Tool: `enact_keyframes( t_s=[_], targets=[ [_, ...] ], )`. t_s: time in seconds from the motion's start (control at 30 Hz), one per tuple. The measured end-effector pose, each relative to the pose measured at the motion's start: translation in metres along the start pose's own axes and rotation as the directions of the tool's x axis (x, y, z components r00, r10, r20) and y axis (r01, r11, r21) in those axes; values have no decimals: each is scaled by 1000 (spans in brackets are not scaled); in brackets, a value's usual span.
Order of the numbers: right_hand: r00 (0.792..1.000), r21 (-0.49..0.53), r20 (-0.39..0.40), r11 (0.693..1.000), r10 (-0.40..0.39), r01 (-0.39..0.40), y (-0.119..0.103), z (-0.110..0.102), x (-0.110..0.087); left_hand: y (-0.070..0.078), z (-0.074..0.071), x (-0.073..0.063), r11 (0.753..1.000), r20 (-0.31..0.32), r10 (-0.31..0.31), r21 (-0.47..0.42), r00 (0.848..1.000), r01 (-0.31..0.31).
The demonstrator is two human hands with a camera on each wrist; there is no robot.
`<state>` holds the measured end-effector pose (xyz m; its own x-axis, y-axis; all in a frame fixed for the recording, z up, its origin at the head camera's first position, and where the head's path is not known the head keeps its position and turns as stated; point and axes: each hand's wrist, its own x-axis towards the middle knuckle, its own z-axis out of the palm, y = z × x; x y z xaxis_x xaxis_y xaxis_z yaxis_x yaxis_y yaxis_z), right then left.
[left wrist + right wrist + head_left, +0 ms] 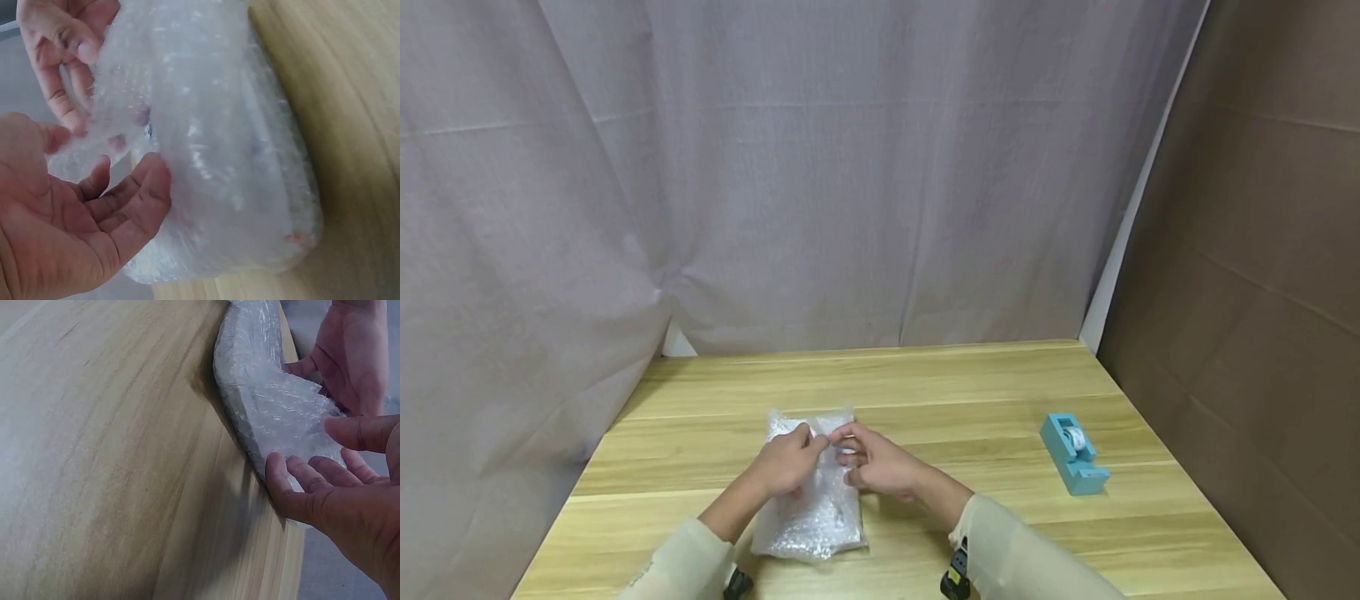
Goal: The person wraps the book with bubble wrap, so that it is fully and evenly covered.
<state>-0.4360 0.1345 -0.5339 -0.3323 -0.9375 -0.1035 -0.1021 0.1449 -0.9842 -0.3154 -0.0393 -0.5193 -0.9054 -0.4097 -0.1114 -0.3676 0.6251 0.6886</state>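
Note:
A flat package in clear bubble wrap lies on the wooden table, a loose flap of the wrap raised from its top. My left hand is over the package's left side, pinching the flap between thumb and fingers. From the right side my right hand holds the flap's edge with thumb and forefinger, its other fingers loosely bent. Both hands' fingertips nearly meet in the head view. The left wrist view shows the bubble wrap up close, with rounded corners. What lies inside is blurred by the wrap.
A blue tape dispenser with a white roll stands on the right of the wooden table. Grey curtain hangs behind the table, and a brown cloth hangs along its right side.

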Motion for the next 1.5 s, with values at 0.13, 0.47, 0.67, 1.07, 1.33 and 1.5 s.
enact_keyframes(
  t_s=[0.13,0.47,0.67,1.07,1.33,1.5],
  targets=[
    [1000,-51,4,998,-31,31,1,1,-1,-1,-2,1,999,-14,-24,-26,1000,23],
    [997,-117,-53,992,-48,42,5,1,-2,-9,-6,1,998,-6,41,-52,999,-41],
    [992,-142,-120,990,-38,21,10,-1,0,-13,-8,2,999,-38,25,-47,999,-27],
    [993,-440,-82,897,-88,43,17,-6,16,-19,-10,7,995,-35,84,-42,996,-86],
    [994,-704,-75,710,-80,4,14,-8,18,-73,3,47,980,-100,177,114,979,-165],
    [997,-806,-70,590,-24,-42,8,-10,18,-80,2,47,968,-148,218,159,965,-194]
  ],
)
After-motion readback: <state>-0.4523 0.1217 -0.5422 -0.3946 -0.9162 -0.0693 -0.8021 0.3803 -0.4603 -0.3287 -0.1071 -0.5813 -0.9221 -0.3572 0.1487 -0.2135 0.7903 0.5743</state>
